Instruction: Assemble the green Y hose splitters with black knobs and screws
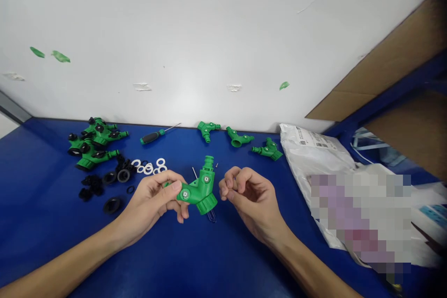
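My left hand [157, 195] holds a green Y-shaped hose connector [200, 191] by its left branch, thumb on top. Two round metal screw spots show on its body, and its wide ribbed collar points down. Just right of the connector, without touching it, is my right hand [251, 195]. Its fingers are curled with thumb and fingertips together; whether something small is between them is hidden. A thin tool [212, 216] lies on the blue table behind the connector, partly covered by it. A tiny screw [216, 165] lies between the hands, farther back.
Three green connectors [267, 149] lie along the back. At the left are green connectors with black parts [92, 156], black rings [112, 205] and white washers [148, 168]. A screwdriver [152, 137] lies behind them. White plastic bags [300, 163] cover the right side.
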The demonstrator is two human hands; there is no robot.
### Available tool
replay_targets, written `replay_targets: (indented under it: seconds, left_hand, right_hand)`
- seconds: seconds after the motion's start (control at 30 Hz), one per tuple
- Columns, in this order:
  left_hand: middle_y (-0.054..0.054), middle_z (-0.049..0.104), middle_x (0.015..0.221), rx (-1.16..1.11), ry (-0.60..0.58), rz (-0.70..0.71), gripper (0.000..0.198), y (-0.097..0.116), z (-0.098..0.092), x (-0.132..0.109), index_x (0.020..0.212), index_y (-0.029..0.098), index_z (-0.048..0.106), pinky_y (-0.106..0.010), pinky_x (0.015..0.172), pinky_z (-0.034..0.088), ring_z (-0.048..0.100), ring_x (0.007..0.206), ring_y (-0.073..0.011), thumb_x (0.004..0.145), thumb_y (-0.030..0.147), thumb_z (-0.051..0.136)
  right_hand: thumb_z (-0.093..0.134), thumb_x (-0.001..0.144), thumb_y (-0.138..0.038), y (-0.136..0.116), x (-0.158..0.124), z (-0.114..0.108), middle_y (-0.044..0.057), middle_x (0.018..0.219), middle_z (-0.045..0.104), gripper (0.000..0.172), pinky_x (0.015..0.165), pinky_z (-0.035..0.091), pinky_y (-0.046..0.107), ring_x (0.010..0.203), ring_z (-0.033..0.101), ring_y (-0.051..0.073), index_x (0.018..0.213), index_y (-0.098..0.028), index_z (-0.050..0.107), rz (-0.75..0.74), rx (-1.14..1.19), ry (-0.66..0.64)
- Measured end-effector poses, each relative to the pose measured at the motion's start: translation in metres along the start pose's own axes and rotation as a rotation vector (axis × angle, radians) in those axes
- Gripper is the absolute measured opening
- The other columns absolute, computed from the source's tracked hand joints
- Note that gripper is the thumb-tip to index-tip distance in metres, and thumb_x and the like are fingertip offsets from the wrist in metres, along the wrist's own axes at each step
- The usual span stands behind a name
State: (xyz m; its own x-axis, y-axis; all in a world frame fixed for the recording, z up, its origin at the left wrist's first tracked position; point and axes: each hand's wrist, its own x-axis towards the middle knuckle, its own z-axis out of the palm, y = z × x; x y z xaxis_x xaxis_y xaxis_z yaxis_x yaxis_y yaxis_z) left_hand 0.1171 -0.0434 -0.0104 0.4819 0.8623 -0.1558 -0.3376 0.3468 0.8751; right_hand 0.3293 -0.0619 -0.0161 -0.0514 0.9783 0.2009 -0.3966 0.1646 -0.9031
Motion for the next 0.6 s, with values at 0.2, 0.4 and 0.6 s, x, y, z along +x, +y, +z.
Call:
replay_targets:
  seconds: [0.2,0.4,0.6]
  left_hand:
    - [-0.002,0.07,0.068,-0.008,-0.03,0.041,0.028,-0.007,-0.003,-0.005,0.1,0.017,0.063,-0.026,0.057,0.053,0.068,0.061,-0.0157,0.087,0.04,0.071]
    - [-0.001,0.068,0.085,0.073,-0.161,0.024,0.054,-0.016,0.001,-0.015,0.133,0.026,0.038,-0.031,0.072,0.053,0.069,0.074,-0.0156,0.09,0.034,0.069]
    - [0.002,0.062,0.085,0.041,-0.141,-0.122,0.065,-0.031,0.009,-0.02,0.132,0.03,0.034,-0.025,0.059,0.05,0.066,0.066,-0.0135,0.083,0.037,0.075]
  right_hand:
    - [0.074,0.082,-0.024,0.003,0.005,0.0,-0.003,0.071,0.053,0.018,0.058,0.047,0.028,0.058,0.057,0.012,0.073,-0.021,0.058,-0.002,-0.147,-0.017]
    - [0.061,0.094,-0.039,0.008,-0.005,0.011,0.003,0.088,0.064,0.016,0.057,0.048,0.025,0.069,0.06,0.016,0.102,-0.026,0.067,0.079,-0.41,-0.101]
    - [0.059,0.096,-0.024,0.0,-0.003,0.021,0.004,0.091,0.063,0.009,0.06,0.047,0.026,0.073,0.06,0.015,0.096,-0.026,0.067,-0.162,-0.695,-0.234]
